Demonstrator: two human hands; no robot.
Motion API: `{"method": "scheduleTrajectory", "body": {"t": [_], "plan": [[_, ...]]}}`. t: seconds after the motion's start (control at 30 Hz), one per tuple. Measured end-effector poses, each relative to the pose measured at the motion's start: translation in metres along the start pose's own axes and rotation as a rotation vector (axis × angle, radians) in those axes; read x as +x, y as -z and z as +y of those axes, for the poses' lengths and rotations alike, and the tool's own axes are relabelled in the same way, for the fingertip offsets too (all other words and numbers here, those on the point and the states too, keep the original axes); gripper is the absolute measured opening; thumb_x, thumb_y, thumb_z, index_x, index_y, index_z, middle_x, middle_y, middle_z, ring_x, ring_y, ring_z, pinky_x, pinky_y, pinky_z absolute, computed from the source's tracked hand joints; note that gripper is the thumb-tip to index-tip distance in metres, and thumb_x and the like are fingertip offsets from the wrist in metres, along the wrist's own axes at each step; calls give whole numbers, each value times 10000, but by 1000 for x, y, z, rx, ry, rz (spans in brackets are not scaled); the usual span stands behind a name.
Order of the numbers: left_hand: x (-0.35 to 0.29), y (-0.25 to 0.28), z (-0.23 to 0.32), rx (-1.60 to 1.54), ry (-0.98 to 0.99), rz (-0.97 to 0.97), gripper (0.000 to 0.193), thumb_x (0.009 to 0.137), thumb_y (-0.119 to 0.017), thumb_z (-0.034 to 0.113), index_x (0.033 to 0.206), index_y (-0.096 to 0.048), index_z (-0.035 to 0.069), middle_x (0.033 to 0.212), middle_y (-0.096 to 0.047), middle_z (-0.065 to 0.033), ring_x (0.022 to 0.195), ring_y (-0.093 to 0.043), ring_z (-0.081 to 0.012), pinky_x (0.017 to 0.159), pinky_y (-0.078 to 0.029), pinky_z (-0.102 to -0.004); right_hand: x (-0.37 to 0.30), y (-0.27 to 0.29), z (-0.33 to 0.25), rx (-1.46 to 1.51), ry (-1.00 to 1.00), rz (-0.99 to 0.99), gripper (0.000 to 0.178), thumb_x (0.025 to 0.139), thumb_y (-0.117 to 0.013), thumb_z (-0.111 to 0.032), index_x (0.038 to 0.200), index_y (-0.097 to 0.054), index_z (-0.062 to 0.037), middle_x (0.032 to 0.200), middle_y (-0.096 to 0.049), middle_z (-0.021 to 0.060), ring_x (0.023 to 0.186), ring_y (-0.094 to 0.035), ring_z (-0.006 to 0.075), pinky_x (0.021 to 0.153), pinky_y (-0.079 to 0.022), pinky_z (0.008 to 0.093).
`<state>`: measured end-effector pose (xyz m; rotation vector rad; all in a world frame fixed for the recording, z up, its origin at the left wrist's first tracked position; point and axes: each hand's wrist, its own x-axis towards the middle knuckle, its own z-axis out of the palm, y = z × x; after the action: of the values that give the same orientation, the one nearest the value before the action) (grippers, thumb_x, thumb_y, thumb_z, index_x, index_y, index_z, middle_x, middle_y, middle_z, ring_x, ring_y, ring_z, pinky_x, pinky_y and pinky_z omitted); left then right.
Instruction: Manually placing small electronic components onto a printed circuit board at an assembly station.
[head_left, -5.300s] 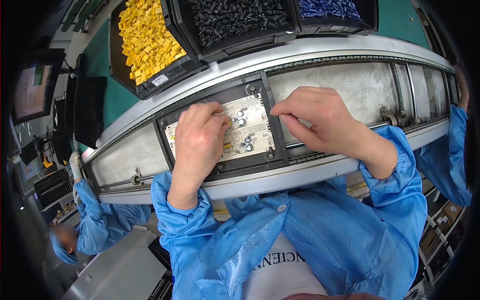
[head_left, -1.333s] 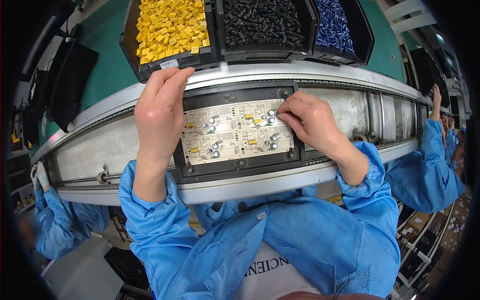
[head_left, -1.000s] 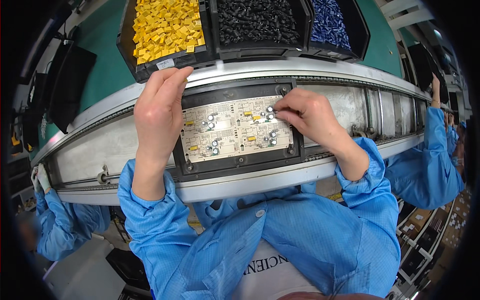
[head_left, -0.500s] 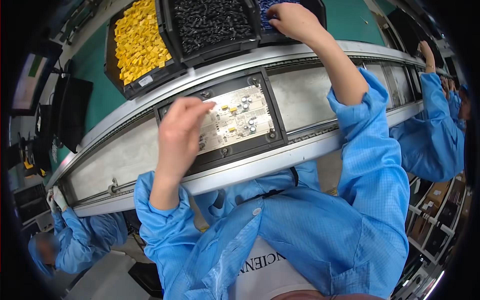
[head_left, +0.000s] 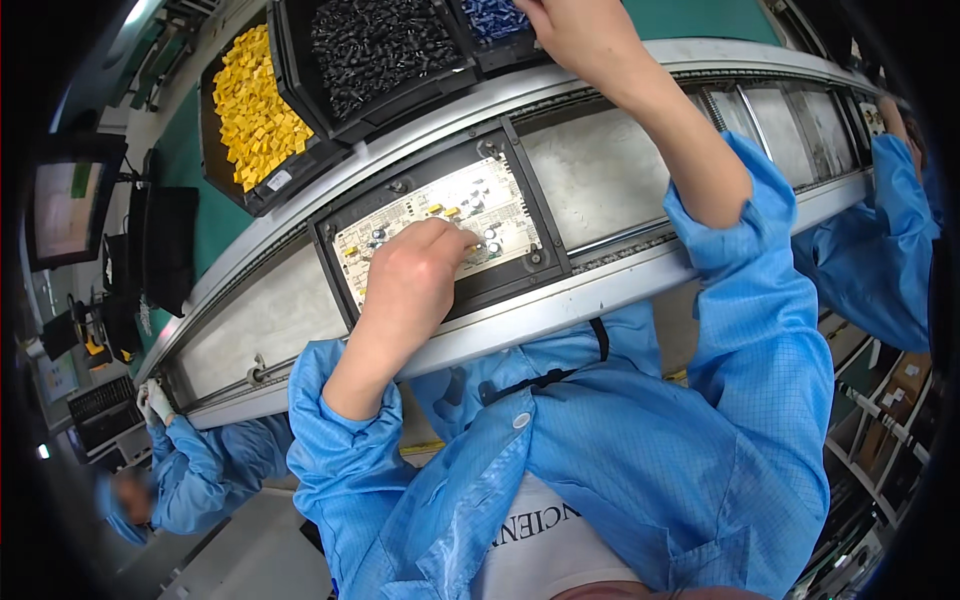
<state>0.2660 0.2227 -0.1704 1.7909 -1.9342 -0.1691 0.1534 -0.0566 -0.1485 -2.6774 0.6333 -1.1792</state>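
Observation:
A pale circuit board (head_left: pixel 400 208) lies in a black frame (head_left: pixel 535 205) on the rail line, fitted with small yellow blocks and round capacitors. Over its lower middle is my left hand (head_left: pixel 415 270), with thumb and fingertips pinched together at the board's surface. What they hold, if anything, is hidden. At the top edge my right hand (head_left: pixel 585 35) reaches to the bin of small blue parts (head_left: pixel 492 18). Its visible fingers are curled in; the rest are cut off by the picture's edge, and any part in them cannot be made out.
Beyond the rail (head_left: pixel 390 140) stand a bin of yellow parts (head_left: pixel 250 110) and a bin of black parts (head_left: pixel 375 55). A monitor (head_left: pixel 70 200) is at the far left. Co-workers in blue sit at the left (head_left: pixel 215 465) and right (head_left: pixel 870 250).
My left hand has moved right and down, from above the board's left part onto its middle. My right hand stays by the blue parts, now higher in the picture. The view has shifted slightly.

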Motion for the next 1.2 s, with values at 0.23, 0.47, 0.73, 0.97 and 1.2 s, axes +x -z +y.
{"method": "scheduleTrajectory", "body": {"t": [0.23,0.47,0.73,0.97,1.2], "plan": [[3,6,1,95,5,-102,153,729,-666,-2,871,-690,52,783,-626,-99,774,-647,-296,687,-539,-393,-48,34,-33,245,131,23,122,892,-641,-100,970,-697,-24,887,-666,140,795,-642,297,718,-510,378],[14,3,13,218,31,-156,137,705,-734,-17,825,-673,7,931,-635,-101,848,-639,-297,693,-540,-384,-65,33,-28,326,-60,-150,137,920,-620,-86,1012,-703,-28,913,-660,103,805,-641,253,702,-505,341],[22,6,18,264,14,-226,95,705,-617,-4,798,-632,-17,963,-608,-124,878,-609,-305,761,-516,-409,-70,37,-35,425,-90,-215,159,940,-595,-106,1027,-692,-15,930,-663,117,828,-641,266,725,-507,349],[23,11,14,248,15,-258,96,708,-645,21,801,-663,4,944,-622,-108,885,-621,-297,764,-517,-397,-67,33,-40,571,-142,-291,171,970,-574,-134,1011,-686,-13,839,-637,65,717,-572,161,666,-474,290],[32,51,-51,122,295,214,93,814,-706,44,905,-713,30,937,-666,-135,810,-655,-335,747,-531,-394,-76,36,-42,1189,-578,-736,169,1003,-550,-134,1051,-657,-12,802,-587,-22,701,-516,45,611,-443,210]]}}
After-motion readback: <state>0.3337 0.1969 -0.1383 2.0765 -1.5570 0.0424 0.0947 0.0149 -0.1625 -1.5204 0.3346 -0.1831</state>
